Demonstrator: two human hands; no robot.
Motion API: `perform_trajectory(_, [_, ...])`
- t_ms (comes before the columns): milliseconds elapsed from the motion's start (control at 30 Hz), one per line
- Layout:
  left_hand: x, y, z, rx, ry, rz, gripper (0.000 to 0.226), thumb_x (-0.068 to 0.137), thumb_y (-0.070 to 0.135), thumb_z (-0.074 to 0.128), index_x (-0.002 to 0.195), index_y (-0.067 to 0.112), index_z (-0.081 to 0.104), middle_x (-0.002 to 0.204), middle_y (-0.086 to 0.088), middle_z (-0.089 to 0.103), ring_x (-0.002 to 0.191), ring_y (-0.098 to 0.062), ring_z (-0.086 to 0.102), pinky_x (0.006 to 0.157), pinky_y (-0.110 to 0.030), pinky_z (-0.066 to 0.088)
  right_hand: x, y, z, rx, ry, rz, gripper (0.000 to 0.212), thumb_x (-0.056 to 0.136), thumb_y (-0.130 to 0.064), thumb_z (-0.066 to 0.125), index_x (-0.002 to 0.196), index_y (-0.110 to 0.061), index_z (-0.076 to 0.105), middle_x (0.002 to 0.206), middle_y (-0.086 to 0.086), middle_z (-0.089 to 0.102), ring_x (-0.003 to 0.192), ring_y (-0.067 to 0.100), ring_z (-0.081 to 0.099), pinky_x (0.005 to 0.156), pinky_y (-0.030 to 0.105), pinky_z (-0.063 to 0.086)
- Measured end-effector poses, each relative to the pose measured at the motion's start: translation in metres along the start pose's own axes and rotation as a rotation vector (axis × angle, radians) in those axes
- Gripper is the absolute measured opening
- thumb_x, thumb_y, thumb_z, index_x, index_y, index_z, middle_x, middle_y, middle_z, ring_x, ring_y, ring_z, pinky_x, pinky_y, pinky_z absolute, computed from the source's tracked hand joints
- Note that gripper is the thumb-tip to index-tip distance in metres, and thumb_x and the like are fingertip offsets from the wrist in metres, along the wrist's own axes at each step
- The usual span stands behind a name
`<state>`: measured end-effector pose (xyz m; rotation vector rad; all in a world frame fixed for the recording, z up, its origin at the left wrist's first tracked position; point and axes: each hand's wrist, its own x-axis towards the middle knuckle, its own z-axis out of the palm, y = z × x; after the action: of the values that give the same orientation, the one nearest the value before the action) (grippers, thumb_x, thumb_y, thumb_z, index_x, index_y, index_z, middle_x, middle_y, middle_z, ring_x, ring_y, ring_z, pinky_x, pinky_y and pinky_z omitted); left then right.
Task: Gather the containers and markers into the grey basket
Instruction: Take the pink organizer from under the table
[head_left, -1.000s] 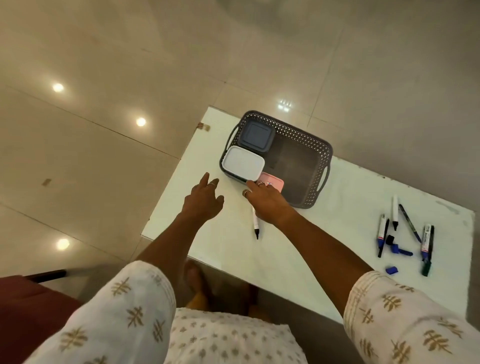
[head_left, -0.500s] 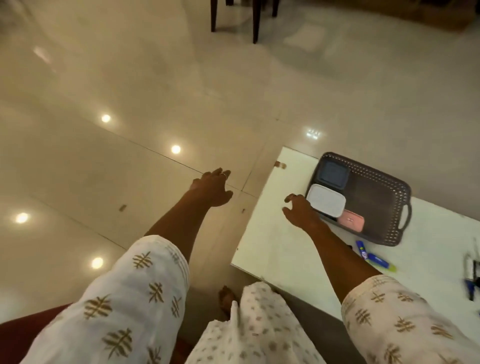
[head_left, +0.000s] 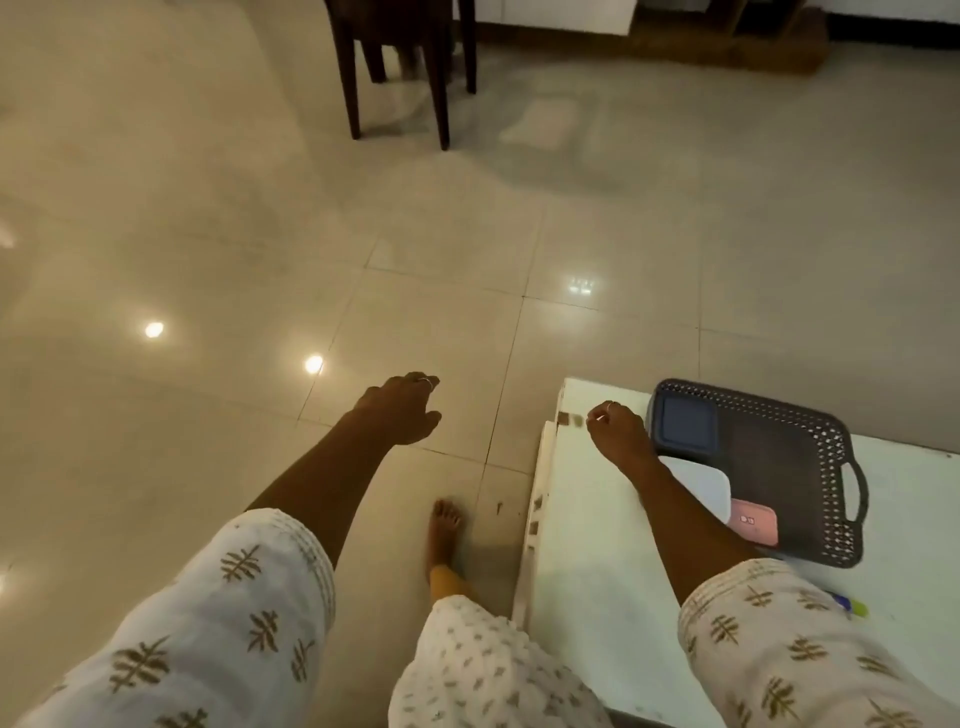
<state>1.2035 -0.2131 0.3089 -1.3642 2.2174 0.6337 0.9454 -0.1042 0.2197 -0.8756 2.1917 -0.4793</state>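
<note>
The grey perforated basket sits on the white table at the right. Inside it lie a dark blue-grey lidded container, a white container partly behind my right forearm, and a small pink container. A blue and green marker peeks out beside my right sleeve, in front of the basket. My right hand hovers over the table's far left corner, just left of the basket, fingers loosely curled and holding nothing. My left hand hangs over the floor, relaxed and empty.
The table's left edge runs beside my bare foot on the glossy tiled floor. Dark chair legs stand far off at the top. A low dark cabinet base lines the far wall.
The view has swung left, so the loose markers at the right are out of sight. My right hand left the pink container and moved to the table corner. My left hand moved off the table over the floor.
</note>
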Motion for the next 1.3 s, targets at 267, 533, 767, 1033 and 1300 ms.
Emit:
perform_trajectory(267, [0.115,-0.013,-0.11,0.074,-0.095,0.03,0.056,0.095,0.035,0.045,0.145,0.014,0.032,0.154,-0.005,0.031,0.142,-0.025,0.029,0.116,-0.044,0.026,0.048,-0.06,-0.016,0.151,0.013,0.164,0.024,0.092,-0.012,0.042,0.101,-0.003,0.063,0.1,0.01,0.064,0.087,0.023,0.057,0.064,0.024,0.039])
perform_trajectory(533, [0.247,0.114,-0.187,0.266,-0.07,0.381,0.056,0.094,0.034,0.047,0.145,0.015,0.031,0.154,-0.004,0.03,0.141,-0.024,0.03,0.115,-0.042,0.028,0.117,-0.029,-0.084,0.361,0.257,0.382,0.022,0.089,-0.01,0.047,0.073,-0.01,0.062,0.084,0.017,0.064,0.088,0.036,0.063,0.086,0.046,0.052])
perform_trajectory(767, [0.336,0.263,-0.261,0.408,0.0,0.743,0.064,0.096,0.035,0.044,0.151,0.022,0.014,0.159,0.003,0.014,0.145,-0.018,0.019,0.114,-0.04,0.027,0.19,-0.01,-0.187,0.432,0.588,0.592,0.026,0.093,-0.012,0.045,0.105,0.0,0.065,0.114,0.02,0.066,0.11,0.035,0.058,0.091,0.033,0.042])
perform_trajectory(1033, [0.393,0.42,-0.266,0.614,-0.149,1.05,0.06,0.095,0.035,0.044,0.149,0.02,0.021,0.158,0.005,0.02,0.143,-0.017,0.026,0.112,-0.04,0.031,0.215,0.022,-0.242,0.678,0.7,0.793,0.022,0.089,0.003,0.046,0.098,0.003,0.065,0.103,0.02,0.065,0.101,0.032,0.06,0.069,0.017,0.042])
perform_trajectory(1300, [0.412,0.578,-0.252,0.753,-0.187,1.346,0.061,0.095,0.035,0.045,0.149,0.02,0.021,0.157,0.003,0.022,0.141,-0.019,0.031,0.111,-0.04,0.034,0.211,0.085,-0.274,0.745,0.921,1.086,0.025,0.088,-0.001,0.047,0.065,-0.008,0.054,0.078,0.015,0.057,0.083,0.02,0.054,0.07,0.027,0.036])
